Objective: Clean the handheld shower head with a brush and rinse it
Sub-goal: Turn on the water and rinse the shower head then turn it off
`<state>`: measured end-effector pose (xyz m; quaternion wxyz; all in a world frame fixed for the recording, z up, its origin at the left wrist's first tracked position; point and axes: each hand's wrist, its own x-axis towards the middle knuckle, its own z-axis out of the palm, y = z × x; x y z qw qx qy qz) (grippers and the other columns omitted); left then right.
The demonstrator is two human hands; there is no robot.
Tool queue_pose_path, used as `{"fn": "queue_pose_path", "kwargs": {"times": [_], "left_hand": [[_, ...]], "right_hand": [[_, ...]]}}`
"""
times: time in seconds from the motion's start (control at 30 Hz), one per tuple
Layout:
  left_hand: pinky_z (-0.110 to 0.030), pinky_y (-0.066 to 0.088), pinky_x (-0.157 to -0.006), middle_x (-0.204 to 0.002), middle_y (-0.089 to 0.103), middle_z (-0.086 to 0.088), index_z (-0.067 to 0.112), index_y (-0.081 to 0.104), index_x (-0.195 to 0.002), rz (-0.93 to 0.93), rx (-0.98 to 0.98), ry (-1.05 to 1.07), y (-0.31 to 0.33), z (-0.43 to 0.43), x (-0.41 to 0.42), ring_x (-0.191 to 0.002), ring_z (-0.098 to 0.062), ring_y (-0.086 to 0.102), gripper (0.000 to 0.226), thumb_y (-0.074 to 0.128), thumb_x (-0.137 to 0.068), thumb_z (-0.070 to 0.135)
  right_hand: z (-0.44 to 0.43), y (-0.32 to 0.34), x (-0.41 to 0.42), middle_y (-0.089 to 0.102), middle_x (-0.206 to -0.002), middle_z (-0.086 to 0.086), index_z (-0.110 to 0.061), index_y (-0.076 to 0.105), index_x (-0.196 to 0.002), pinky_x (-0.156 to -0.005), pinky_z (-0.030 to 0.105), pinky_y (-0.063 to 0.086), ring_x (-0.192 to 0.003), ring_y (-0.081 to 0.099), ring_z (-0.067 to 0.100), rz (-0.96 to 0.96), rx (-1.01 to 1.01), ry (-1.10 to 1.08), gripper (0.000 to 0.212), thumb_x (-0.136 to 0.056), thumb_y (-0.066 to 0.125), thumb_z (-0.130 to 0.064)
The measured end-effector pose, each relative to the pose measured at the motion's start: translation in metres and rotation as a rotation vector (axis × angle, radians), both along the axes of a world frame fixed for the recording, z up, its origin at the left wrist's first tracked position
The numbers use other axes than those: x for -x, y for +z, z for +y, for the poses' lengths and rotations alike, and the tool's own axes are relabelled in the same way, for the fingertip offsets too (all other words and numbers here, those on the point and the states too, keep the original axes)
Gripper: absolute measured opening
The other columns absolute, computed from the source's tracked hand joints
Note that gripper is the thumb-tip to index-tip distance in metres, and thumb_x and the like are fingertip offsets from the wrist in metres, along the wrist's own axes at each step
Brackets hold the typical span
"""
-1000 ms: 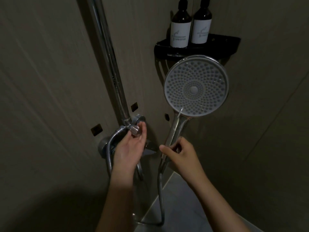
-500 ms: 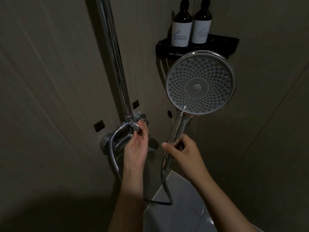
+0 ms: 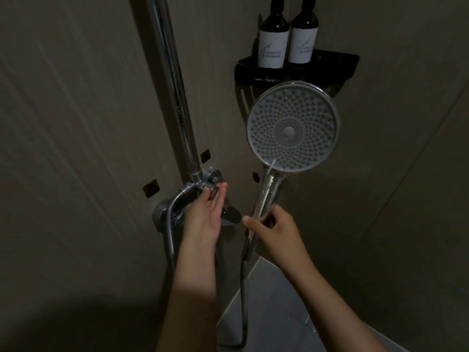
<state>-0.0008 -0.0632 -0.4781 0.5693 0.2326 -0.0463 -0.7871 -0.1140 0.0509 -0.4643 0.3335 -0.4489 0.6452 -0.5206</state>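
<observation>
Both grips unchgd: knob point(image 3: 213, 193), shower head point(image 3: 293, 128)

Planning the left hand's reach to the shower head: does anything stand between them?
Nothing visible. The left hand holds the knob; only air lies between it and the shower head, gripped by the right hand.

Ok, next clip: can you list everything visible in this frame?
shower head: one, chrome with pale grey face, held up just below the corner shelf
hose: one, chrome, from beside the knob down and round into the shower head's handle
riser pipe: one, chrome, upright on the wall
knob: one, chrome, at the pipe's foot
bottles: two, dark with white labels, side by side on the shelf
corner shelf: one, black, upper right
left hand: pinches the knob
right hand: grips the shower head's handle
</observation>
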Motion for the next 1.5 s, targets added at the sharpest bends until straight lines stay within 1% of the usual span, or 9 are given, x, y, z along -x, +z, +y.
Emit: {"fn": "queue_pose_path", "kwargs": {"times": [0.13,0.23,0.37,0.47,0.63,0.97,1.33,1.4,1.5], "left_hand": [[-0.046,0.053,-0.089,-0.131,0.053,-0.03,-0.009,0.041,-0.133,0.257,0.016,-0.157,0.001,0.012,-0.009,-0.119,-0.039,0.054,0.039,0.039,-0.097,0.006],[-0.048,0.048,-0.092,-0.13,0.054,-0.027,-0.009,0.043,-0.132,0.412,0.063,-0.17,0.002,0.017,-0.007,-0.119,-0.04,0.054,0.039,0.038,-0.097,0.007],[-0.04,0.055,-0.085,-0.112,0.065,-0.019,-0.002,0.047,-0.129,0.159,0.134,-0.145,-0.003,0.012,-0.006,-0.109,-0.031,0.064,0.04,0.046,-0.091,0.009],[-0.037,0.057,-0.084,-0.104,0.066,-0.017,-0.001,0.048,-0.128,0.051,0.194,-0.153,-0.002,0.009,-0.008,-0.103,-0.027,0.067,0.037,0.046,-0.092,0.009],[-0.039,0.056,-0.084,-0.107,0.068,-0.018,-0.001,0.047,-0.128,-0.009,0.174,-0.144,-0.001,0.004,-0.008,-0.102,-0.027,0.068,0.036,0.043,-0.093,0.007],[-0.035,0.054,-0.079,-0.096,0.064,-0.021,-0.004,0.056,-0.096,-0.46,0.117,-0.185,0.017,-0.003,-0.009,-0.089,-0.029,0.068,0.02,0.042,-0.098,0.01],[-0.036,0.051,-0.082,-0.101,0.069,-0.02,-0.002,0.056,-0.112,-0.296,0.044,-0.204,0.004,0.005,-0.017,-0.096,-0.029,0.067,0.034,0.038,-0.1,0.025],[-0.033,0.052,-0.074,-0.087,0.073,-0.015,0.001,0.059,-0.104,-0.432,0.023,-0.204,-0.003,0.006,-0.021,-0.085,-0.024,0.069,0.034,0.04,-0.099,0.029],[-0.032,0.052,-0.063,-0.066,0.07,-0.008,0.006,0.061,-0.085,-0.909,-0.015,-0.352,-0.017,0.009,-0.031,-0.065,-0.019,0.066,0.042,0.045,-0.094,0.043]], "right_hand": [[-0.002,-0.002,0.0,0.048,-0.063,0.002,-0.013,0.047,-0.071,-0.058,0.027,0.039,-0.059,0.046,0.012,-0.086,0.0,0.023,0.029,-0.081,0.071,-0.025],[-0.005,-0.006,-0.002,0.049,-0.063,0.001,-0.013,0.05,-0.073,-0.06,0.024,0.041,-0.059,0.048,0.007,-0.131,0.004,0.054,0.026,-0.081,0.071,-0.025],[-0.008,-0.008,-0.002,0.046,-0.061,-0.003,-0.01,0.05,-0.074,-0.05,0.007,0.037,-0.048,0.043,-0.005,-0.163,0.016,0.083,0.025,-0.083,0.069,-0.023],[-0.01,-0.006,0.001,0.055,-0.067,0.0,-0.007,0.049,-0.077,-0.055,0.005,0.04,-0.06,0.057,-0.012,-0.211,0.03,0.124,0.023,-0.085,0.066,-0.02],[-0.013,-0.01,0.003,0.069,-0.09,0.002,-0.012,0.059,-0.095,-0.083,0.031,0.054,-0.089,0.072,0.02,-0.414,0.08,0.184,0.011,-0.086,0.064,-0.009],[-0.021,-0.01,0.007,0.065,-0.089,0.009,-0.01,0.059,-0.1,-0.089,0.039,0.052,-0.087,0.069,0.026,-0.67,0.124,0.229,0.024,-0.078,0.065,-0.001],[-0.021,-0.01,0.013,0.065,-0.088,0.008,-0.005,0.056,-0.104,-0.082,0.03,0.057,-0.083,0.07,0.021,-0.602,0.099,0.171,0.022,-0.084,0.06,0.003],[-0.021,-0.01,0.014,0.064,-0.086,0.008,-0.005,0.056,-0.103,-0.079,0.028,0.057,-0.082,0.07,0.021,-0.589,0.103,0.143,0.022,-0.084,0.06,0.003],[-0.02,-0.014,0.017,0.066,-0.083,0.004,-0.006,0.056,-0.103,-0.074,0.023,0.056,-0.08,0.071,0.019,-0.531,0.094,0.117,0.02,-0.085,0.061,0.0]]}}
